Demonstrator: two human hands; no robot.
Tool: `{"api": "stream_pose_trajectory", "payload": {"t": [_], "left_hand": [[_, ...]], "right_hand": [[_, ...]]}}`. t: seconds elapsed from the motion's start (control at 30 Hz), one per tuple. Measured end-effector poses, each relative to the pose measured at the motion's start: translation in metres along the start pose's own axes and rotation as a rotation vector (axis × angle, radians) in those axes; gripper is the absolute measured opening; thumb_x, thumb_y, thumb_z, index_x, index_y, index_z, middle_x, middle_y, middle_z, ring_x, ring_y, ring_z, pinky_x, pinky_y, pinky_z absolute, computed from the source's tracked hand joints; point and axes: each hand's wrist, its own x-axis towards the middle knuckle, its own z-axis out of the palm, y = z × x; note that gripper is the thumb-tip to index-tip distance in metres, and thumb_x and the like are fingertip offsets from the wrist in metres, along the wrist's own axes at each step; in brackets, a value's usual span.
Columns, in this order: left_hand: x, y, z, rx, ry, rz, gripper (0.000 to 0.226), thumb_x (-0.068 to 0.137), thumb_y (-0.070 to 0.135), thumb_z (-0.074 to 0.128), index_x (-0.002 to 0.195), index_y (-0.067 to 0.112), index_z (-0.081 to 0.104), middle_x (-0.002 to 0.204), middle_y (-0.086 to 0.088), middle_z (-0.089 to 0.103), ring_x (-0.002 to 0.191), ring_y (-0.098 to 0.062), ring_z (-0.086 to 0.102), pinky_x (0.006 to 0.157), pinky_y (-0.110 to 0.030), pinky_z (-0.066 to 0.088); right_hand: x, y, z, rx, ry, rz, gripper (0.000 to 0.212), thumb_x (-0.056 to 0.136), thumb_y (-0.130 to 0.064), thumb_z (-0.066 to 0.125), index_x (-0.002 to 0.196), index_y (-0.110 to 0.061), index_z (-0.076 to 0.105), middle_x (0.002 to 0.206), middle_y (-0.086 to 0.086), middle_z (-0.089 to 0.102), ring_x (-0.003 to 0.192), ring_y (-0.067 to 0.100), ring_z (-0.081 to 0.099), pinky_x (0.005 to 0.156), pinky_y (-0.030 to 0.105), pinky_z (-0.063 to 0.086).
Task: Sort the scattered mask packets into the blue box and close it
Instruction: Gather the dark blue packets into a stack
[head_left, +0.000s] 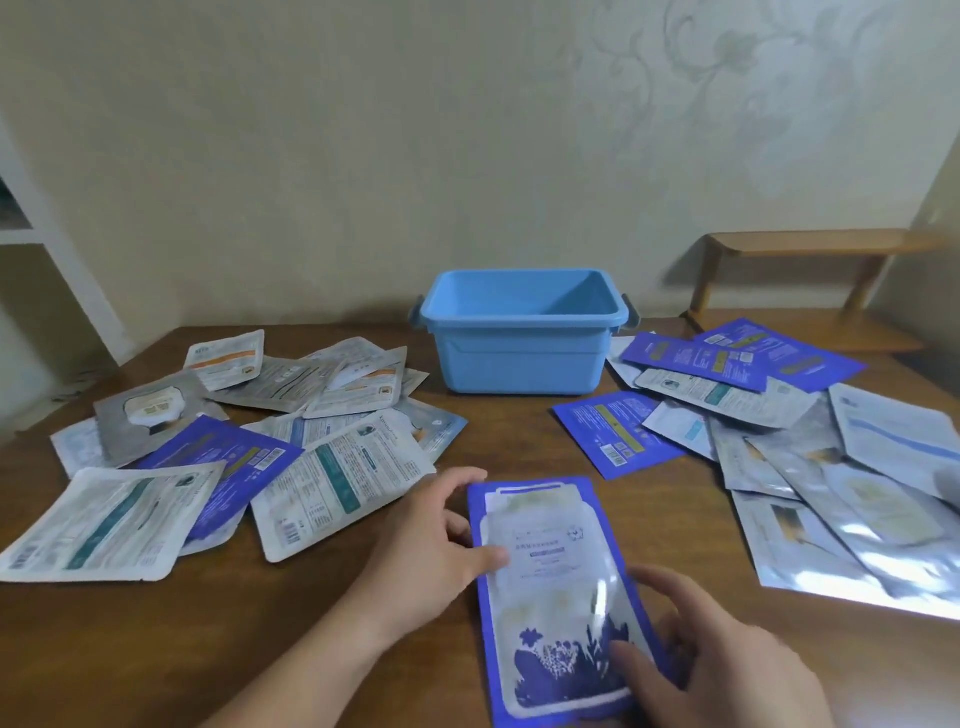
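A blue-and-white mask packet (550, 587) is held just above the wooden table (363, 613) in front of me. My left hand (436, 545) grips its left edge, thumb on top and fingers curled round the upper corner. My right hand (727, 660) pinches its lower right part, thumb on the printed face. The open blue box (524, 332) stands at the back middle of the table, with no lid in sight; what I see of its inside holds nothing. Several packets lie scattered in a left heap (218, 447) and a right heap (779, 431).
A wooden bench or shelf (810, 244) stands at the back right against the wall. A white shelf unit (31, 228) is at the far left. Bare table shows between the two heaps, in front of the box.
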Motion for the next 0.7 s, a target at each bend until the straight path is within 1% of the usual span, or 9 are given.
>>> {"api": "stream_pose_trajectory", "payload": {"t": [0.07, 0.13, 0.17, 0.27, 0.37, 0.43, 0.5, 0.57, 0.7], "left_hand": [[0.002, -0.001, 0.004, 0.083, 0.016, 0.077, 0.061, 0.072, 0.011, 0.087, 0.119, 0.037, 0.059, 0.107, 0.010, 0.064, 0.081, -0.006, 0.068, 0.073, -0.024, 0.058], [0.003, 0.000, 0.007, 0.132, 0.034, 0.151, 0.057, 0.073, 0.009, 0.086, 0.120, 0.029, 0.063, 0.116, 0.018, 0.055, 0.084, -0.005, 0.063, 0.070, -0.020, 0.056], [0.003, -0.001, 0.007, 0.159, 0.040, 0.175, 0.056, 0.073, 0.009, 0.086, 0.121, 0.027, 0.064, 0.118, 0.022, 0.052, 0.086, -0.005, 0.062, 0.070, -0.020, 0.056], [0.003, -0.001, 0.008, 0.218, 0.054, 0.198, 0.056, 0.076, 0.011, 0.084, 0.125, 0.028, 0.062, 0.122, 0.030, 0.044, 0.093, -0.001, 0.058, 0.074, -0.019, 0.055], [0.002, -0.001, 0.006, 0.308, 0.071, 0.243, 0.054, 0.079, 0.018, 0.082, 0.127, 0.032, 0.060, 0.134, 0.028, 0.037, 0.100, 0.005, 0.052, 0.083, -0.014, 0.050], [0.002, 0.000, 0.003, 0.422, 0.027, 0.294, 0.050, 0.085, 0.026, 0.076, 0.131, 0.037, 0.058, 0.140, 0.030, 0.031, 0.110, 0.008, 0.044, 0.095, -0.009, 0.038], [0.005, 0.001, 0.002, 0.572, -0.062, 0.345, 0.041, 0.093, 0.030, 0.065, 0.132, 0.042, 0.058, 0.143, 0.032, 0.035, 0.123, 0.008, 0.032, 0.102, -0.007, 0.021], [0.010, 0.004, 0.002, 0.677, -0.125, 0.343, 0.034, 0.098, 0.033, 0.057, 0.128, 0.049, 0.059, 0.141, 0.032, 0.043, 0.131, 0.004, 0.029, 0.109, -0.017, 0.015], [0.024, 0.010, -0.010, 0.781, -0.156, 0.230, 0.032, 0.098, 0.034, 0.057, 0.122, 0.054, 0.061, 0.140, 0.032, 0.047, 0.141, -0.001, 0.025, 0.120, -0.043, 0.001]], "right_hand": [[0.002, -0.002, 0.003, -0.172, -0.052, -0.068, 0.028, 0.066, -0.069, 0.056, 0.086, -0.070, 0.037, 0.051, -0.031, 0.038, 0.059, -0.009, 0.052, 0.048, 0.012, 0.039], [0.000, -0.004, 0.003, -0.107, -0.006, -0.119, 0.029, 0.048, -0.063, 0.061, 0.077, -0.056, 0.062, 0.058, -0.043, 0.008, 0.046, -0.002, 0.054, 0.042, 0.004, 0.016], [-0.002, -0.001, 0.006, -0.104, 0.000, -0.130, 0.030, 0.045, -0.061, 0.059, 0.072, -0.050, 0.066, 0.057, -0.043, 0.009, 0.044, 0.000, 0.054, 0.045, 0.002, 0.011], [-0.001, 0.002, 0.005, -0.118, -0.027, -0.166, 0.024, 0.053, -0.062, 0.049, 0.068, -0.049, 0.063, 0.047, -0.034, 0.043, 0.046, 0.002, 0.051, 0.050, 0.001, 0.007], [0.002, 0.006, 0.007, -0.164, 0.002, -0.182, 0.023, 0.053, -0.065, 0.048, 0.065, -0.048, 0.058, 0.043, -0.028, 0.027, 0.044, 0.000, 0.048, 0.045, 0.003, 0.005], [0.005, 0.000, 0.005, -0.189, -0.068, -0.213, 0.026, 0.056, -0.068, 0.049, 0.068, -0.047, 0.058, 0.043, -0.026, 0.014, 0.047, -0.004, 0.048, 0.041, 0.005, 0.014], [0.011, 0.000, 0.003, -0.220, -0.114, -0.214, 0.035, 0.070, -0.071, 0.047, 0.094, -0.047, 0.055, 0.054, -0.023, 0.044, 0.067, -0.004, 0.055, 0.053, 0.012, 0.040], [0.022, 0.000, -0.005, -0.201, -0.233, -0.140, 0.044, 0.073, -0.074, 0.043, 0.108, -0.047, 0.048, 0.081, -0.016, 0.064, 0.084, 0.002, 0.059, 0.074, 0.017, 0.047], [0.078, 0.001, -0.001, -0.154, 0.005, -0.180, 0.042, 0.079, -0.063, 0.046, 0.106, -0.038, 0.064, 0.083, -0.015, 0.060, 0.087, 0.010, 0.058, 0.073, 0.028, 0.047]]}}
